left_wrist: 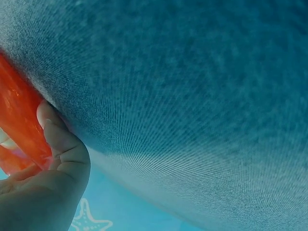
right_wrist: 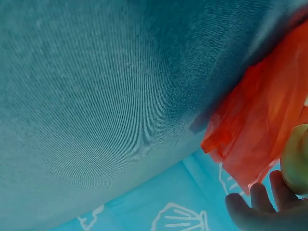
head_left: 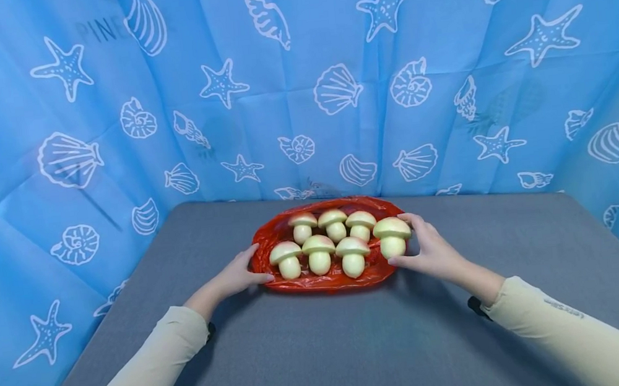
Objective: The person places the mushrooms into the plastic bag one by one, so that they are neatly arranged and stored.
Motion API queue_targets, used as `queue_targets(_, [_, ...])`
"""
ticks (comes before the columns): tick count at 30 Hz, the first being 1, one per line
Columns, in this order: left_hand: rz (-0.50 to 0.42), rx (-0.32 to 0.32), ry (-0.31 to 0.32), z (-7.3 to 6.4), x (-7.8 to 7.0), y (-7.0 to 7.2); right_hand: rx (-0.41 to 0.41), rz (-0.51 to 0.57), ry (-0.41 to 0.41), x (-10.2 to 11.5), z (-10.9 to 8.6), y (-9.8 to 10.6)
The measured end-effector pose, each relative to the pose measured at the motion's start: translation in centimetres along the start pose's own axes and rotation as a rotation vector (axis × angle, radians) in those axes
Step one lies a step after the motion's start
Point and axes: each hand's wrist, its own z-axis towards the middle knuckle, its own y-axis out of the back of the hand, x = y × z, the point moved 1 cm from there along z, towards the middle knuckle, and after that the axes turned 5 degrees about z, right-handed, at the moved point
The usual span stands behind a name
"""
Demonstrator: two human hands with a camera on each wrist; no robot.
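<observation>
In the head view a red plastic bag (head_left: 329, 285) lies spread open on the table, its rim folded outward. Inside it stand several smooth, pale mushrooms (head_left: 319, 257) in two rows, stems down. My left hand (head_left: 239, 274) grips the bag's left end between fingers and thumb; the left wrist view also shows these fingers against the red plastic (left_wrist: 21, 110). At the opposite end my right hand (head_left: 433, 252) holds one more mushroom (head_left: 392, 238) by its sides, upright above the right rim. Only part of that mushroom (right_wrist: 296, 161) appears in the right wrist view.
A dark grey cloth-covered table (head_left: 324, 347) extends around the bag. Behind it and along the sides hangs a blue curtain (head_left: 291, 114) printed with white shells and starfish. The table's back edge runs just behind the bag.
</observation>
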Motion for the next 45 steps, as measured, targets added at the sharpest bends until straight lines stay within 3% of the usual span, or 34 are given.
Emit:
queue_targets(10, [0.0, 0.005, 0.003, 0.1, -0.1, 0.0, 0.013, -0.191, 0.04, -0.8, 0.5, -1.0])
queue_targets(25, [0.0, 0.011, 0.007, 0.1, -0.2, 0.0, 0.057, -0.304, 0.004, -0.8, 0.6, -1.9])
queue_targets(37, [-0.01, -0.024, -0.02, 0.0, 0.1, 0.2, 0.055, -0.322, 0.007, -0.5, 0.5, -1.9])
queue_targets(45, [-0.042, -0.077, -0.068, -1.4, 0.3, 0.9, 0.046, -0.285, 0.021, 0.0, -0.2, 0.4])
